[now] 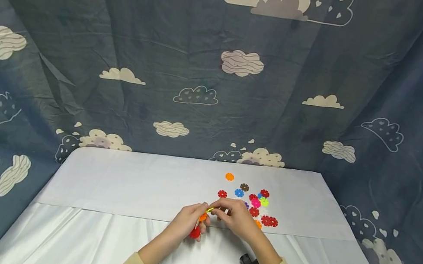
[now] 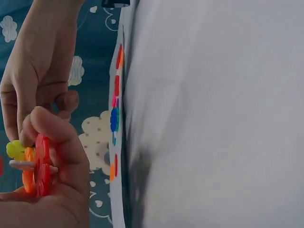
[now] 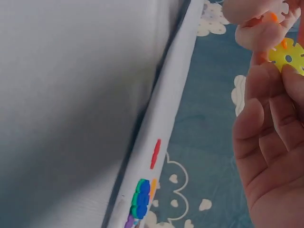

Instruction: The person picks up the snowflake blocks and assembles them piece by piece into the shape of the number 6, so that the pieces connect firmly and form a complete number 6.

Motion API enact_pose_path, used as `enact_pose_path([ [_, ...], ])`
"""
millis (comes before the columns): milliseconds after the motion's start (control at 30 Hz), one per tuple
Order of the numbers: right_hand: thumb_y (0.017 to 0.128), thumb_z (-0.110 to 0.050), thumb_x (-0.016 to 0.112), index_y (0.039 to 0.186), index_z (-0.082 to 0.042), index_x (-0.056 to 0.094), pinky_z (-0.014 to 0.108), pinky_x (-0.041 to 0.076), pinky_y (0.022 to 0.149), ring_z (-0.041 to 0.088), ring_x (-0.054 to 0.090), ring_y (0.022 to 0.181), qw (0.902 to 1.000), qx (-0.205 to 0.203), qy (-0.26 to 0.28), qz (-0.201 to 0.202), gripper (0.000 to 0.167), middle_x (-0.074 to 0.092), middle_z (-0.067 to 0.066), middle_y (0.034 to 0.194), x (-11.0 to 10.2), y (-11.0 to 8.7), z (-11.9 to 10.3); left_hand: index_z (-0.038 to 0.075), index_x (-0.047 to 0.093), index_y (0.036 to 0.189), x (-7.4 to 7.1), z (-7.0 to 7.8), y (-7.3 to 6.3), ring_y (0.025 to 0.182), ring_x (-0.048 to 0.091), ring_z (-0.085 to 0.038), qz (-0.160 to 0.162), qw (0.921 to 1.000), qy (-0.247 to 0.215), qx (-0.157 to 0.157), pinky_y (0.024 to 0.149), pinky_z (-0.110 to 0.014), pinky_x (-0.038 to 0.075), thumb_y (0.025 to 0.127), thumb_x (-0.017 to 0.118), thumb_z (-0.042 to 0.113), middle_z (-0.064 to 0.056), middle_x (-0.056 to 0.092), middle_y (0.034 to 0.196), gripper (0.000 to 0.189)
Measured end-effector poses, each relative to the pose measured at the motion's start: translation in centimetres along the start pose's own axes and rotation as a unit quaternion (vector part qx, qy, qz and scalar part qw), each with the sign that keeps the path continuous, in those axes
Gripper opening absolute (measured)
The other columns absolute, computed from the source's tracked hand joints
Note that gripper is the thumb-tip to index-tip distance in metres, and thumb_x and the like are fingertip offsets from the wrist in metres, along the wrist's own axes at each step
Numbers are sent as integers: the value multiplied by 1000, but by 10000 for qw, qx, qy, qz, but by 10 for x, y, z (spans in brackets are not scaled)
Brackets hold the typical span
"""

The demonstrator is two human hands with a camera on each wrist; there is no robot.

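Note:
My left hand [image 1: 187,220] holds a small cluster of interlocking flower-shaped plastic discs, low over the front of the table. In the left wrist view the cluster has a red disc [image 2: 43,179], an orange disc [image 2: 27,176] and a white disc [image 2: 21,165] seen edge-on. Between the thumb and fingers of my right hand [image 1: 240,219] is a yellow notched disc [image 3: 295,50] with a hole in its middle. This yellow disc meets the orange one at the cluster's edge; whether their slots are joined I cannot tell. Fingers partly cover the cluster.
Several loose discs lie beyond my right hand on the white table [image 1: 131,184], among them an orange disc [image 1: 229,176], a brown disc [image 1: 244,187] and a blue disc [image 1: 239,193]. A dark cloud-patterned curtain [image 1: 158,47] hangs around the back and sides.

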State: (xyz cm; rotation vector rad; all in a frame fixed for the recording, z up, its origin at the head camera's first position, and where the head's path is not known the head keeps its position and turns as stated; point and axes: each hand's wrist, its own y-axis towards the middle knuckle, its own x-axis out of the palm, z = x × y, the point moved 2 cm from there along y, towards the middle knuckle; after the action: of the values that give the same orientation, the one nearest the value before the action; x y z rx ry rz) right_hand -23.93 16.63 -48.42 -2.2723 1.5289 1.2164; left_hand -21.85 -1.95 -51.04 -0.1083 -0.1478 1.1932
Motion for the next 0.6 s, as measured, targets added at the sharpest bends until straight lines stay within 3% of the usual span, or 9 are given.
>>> enact_pose_path([
  [133, 97, -11, 77, 119, -11, 79, 20, 57, 64, 3, 64, 73, 9992, 387, 100, -57, 22, 81, 6, 104, -5, 2, 6, -4, 62, 126, 1, -7, 1, 58, 53, -10, -19, 9999, -156, -18, 52, -22, 50, 109, 58, 46, 1, 55, 75, 53],
  [233, 99, -14, 76, 124, -9, 77, 21, 55, 63, 8, 64, 74, 9941, 1051, -86, 245, 26, 80, 7, 104, -20, 3, 19, -2, 57, 137, 4, -11, 1, 66, 53, -11, 51, 9983, -577, -66, 59, -22, 52, 110, 58, 42, 1, 54, 80, 51],
  [333, 99, -19, 76, 123, -10, 77, 23, 54, 62, 13, 61, 73, 9753, 1981, -753, 624, 26, 77, 7, 102, -40, 1, 40, -1, 50, 142, 7, -15, 2, 73, 54, -12, 46, 9944, -1048, -156, 66, -24, 56, 111, 55, 39, 1, 53, 84, 51],
  [433, 96, -27, 79, 126, -11, 76, 27, 55, 64, 18, 59, 76, 9516, 2753, -1297, 430, 34, 73, 7, 98, -51, -6, 60, -2, 46, 142, 10, -19, 3, 75, 55, -13, -33, 9893, -1442, -197, 72, -28, 60, 113, 52, 40, 1, 53, 84, 51],
  [500, 93, -31, 82, 129, -14, 75, 29, 54, 65, 19, 57, 77, 9434, 2919, -1569, 132, 40, 70, 4, 94, -50, -10, 68, -2, 45, 140, 11, -21, 3, 76, 56, -13, -98, 9867, -1610, -213, 75, -29, 61, 113, 51, 40, 2, 54, 84, 50],
  [600, 89, -34, 87, 130, -17, 76, 30, 51, 66, 17, 56, 78, 9420, 2814, -1826, -110, 45, 67, 1, 87, -41, -12, 73, -1, 45, 137, 11, -22, 3, 75, 54, -13, -158, 9831, -1818, -171, 74, -28, 60, 113, 51, 37, 2, 53, 84, 45],
])
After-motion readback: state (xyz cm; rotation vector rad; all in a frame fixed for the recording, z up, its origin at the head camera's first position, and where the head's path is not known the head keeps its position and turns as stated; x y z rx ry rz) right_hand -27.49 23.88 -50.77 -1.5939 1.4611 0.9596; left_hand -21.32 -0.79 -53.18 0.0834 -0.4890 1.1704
